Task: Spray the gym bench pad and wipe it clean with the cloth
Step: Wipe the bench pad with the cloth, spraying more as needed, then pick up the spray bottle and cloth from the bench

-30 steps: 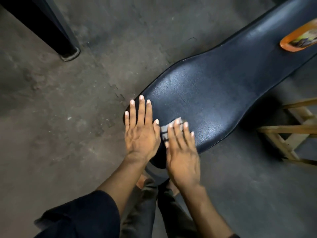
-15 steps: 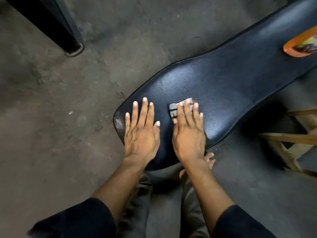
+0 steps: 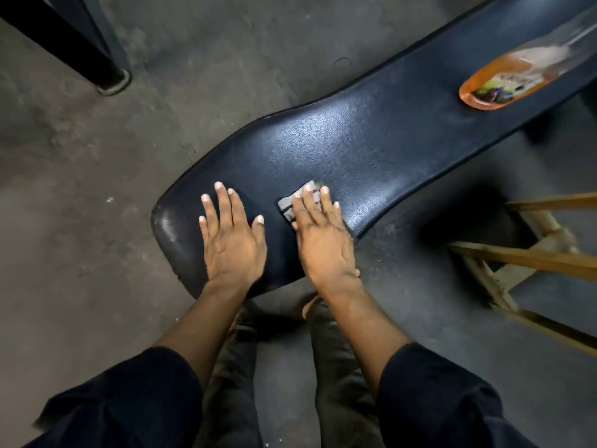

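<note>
The dark blue bench pad (image 3: 355, 137) runs from the lower left up to the upper right. My left hand (image 3: 231, 240) lies flat on its near end, fingers spread, holding nothing. My right hand (image 3: 323, 240) presses flat on a small grey cloth (image 3: 290, 205), most of which is hidden under the fingers; a corner shows at the fingertips. An orange spray bottle (image 3: 504, 79) lies on its side on the pad at the far right, well away from both hands.
Grey concrete floor (image 3: 97, 205) surrounds the bench. A black metal post (image 3: 80, 43) with a foot stands at the top left. A wooden frame (image 3: 533, 257) sits on the floor to the right of the pad. My legs and feet are below the pad's near end.
My right hand has slid the cloth forward and rightward along the pad. My left hand has stayed flat on the near end. The camera view has shifted, so more of the bottle shows.
</note>
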{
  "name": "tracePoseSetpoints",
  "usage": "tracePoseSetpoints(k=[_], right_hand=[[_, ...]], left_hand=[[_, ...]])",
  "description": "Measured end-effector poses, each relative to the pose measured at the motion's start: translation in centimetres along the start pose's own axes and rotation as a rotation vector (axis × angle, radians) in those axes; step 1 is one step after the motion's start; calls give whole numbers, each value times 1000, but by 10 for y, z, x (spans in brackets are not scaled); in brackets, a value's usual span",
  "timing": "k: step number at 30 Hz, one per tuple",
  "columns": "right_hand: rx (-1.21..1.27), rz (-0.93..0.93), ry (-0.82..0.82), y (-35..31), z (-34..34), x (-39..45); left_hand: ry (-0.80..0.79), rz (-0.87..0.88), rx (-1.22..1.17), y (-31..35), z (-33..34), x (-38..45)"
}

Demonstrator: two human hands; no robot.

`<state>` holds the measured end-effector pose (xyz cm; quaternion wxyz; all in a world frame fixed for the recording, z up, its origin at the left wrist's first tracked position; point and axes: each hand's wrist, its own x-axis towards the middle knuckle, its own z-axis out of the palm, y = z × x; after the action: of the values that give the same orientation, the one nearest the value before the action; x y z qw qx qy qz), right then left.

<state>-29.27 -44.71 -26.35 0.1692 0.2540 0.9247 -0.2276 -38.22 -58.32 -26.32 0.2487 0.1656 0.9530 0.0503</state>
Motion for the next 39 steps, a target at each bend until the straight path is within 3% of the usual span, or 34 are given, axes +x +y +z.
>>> tracePoseSetpoints(k=[8,13,21,29,39], right_hand=[[-36,-199,-201,26,-10,-25],[-8,-180,-303,34,-48,-6],[104,12,-257,56,-128,-22],[158,169,-189,70,-202,-47],[326,323,-3,107,-267,-55]], left_hand=[[-259,-96,62,24,-24,10],[-210,165,125,50,-38,-2],[-261,385,98,99,-74,-2],[-267,752,158,161,-138,1],[-234,779,148,247,-169,15]])
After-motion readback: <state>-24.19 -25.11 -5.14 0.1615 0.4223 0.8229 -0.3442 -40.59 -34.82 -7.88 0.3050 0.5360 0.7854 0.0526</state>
